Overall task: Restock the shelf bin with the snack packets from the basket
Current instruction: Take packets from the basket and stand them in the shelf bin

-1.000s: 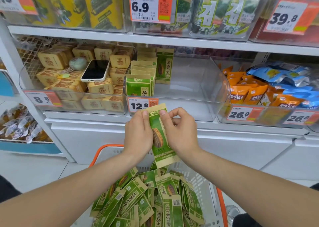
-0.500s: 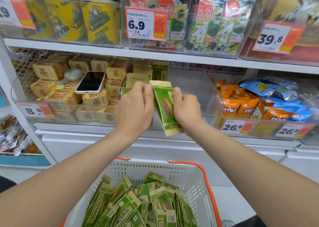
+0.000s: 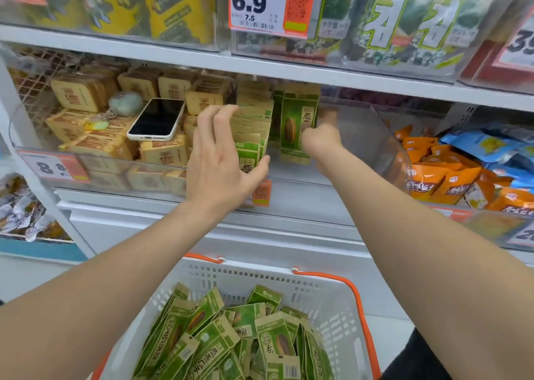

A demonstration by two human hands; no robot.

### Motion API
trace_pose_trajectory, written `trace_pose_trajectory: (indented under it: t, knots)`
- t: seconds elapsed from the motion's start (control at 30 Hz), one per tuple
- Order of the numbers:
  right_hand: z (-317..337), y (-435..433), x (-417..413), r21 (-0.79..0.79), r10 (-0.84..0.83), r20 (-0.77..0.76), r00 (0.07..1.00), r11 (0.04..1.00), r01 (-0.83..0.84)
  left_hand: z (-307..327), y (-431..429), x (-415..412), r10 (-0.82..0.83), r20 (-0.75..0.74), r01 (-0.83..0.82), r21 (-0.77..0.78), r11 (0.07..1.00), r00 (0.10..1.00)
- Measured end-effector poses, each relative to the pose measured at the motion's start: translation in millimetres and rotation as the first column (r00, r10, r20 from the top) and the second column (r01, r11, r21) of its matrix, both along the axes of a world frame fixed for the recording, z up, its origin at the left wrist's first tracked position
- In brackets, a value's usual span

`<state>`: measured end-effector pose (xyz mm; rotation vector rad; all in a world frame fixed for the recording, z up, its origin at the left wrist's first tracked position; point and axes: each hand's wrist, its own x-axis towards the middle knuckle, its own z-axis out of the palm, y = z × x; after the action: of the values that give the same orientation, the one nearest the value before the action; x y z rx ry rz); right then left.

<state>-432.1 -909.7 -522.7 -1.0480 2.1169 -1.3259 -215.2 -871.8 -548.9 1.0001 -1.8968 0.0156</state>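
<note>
Resting on white shelf (image 3: 303, 209), clear bin (image 3: 375, 148).

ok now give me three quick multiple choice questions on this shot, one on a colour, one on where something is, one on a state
1. What colour are the handles of the basket?
A blue
B orange
C black

2. Where does the phone lie?
A in the basket
B on the floor
C on the tan packets

3. How is the green packet that the right hand holds?
A upright inside the clear bin
B flat in the basket
C torn open

Answers:
1 B, orange handles arch over the white rim.
2 C, it rests flat on top of them, screen up.
3 A, the right hand grips it standing on end inside the bin.
</note>
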Motion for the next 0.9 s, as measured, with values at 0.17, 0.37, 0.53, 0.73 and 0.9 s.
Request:
trace_pose_trajectory:
  t: [0.17,0.37,0.53,0.73,0.9]
  knots:
    - [3,-39,-11,0.098,0.010,-0.211,0.977,0.995,0.011,-6,-3,-1,0.001,-0.108,0.009,0.089,0.996,0.994]
    - [-5,-61,-13,0.161,0.009,-0.390,0.921,0.985,0.059,-9,-5,-3,0.059,-0.089,-0.053,0.077,0.996,0.994]
    - [-11,-64,-7,0.102,-0.061,-0.346,0.936,0.989,0.102,-11,-6,-4,0.092,-0.050,-0.089,0.062,0.994,0.995]
    - [-9,-48,-6,0.161,0.063,-0.297,0.953,0.987,-0.015,-12,-8,-3,0.083,-0.034,-0.081,0.055,0.995,0.996]
    - [-1,-25,-1,0.360,0.213,-0.222,0.951,0.925,-0.122,-13,-8,-1,0.034,-0.026,-0.033,0.031,0.999,0.999]
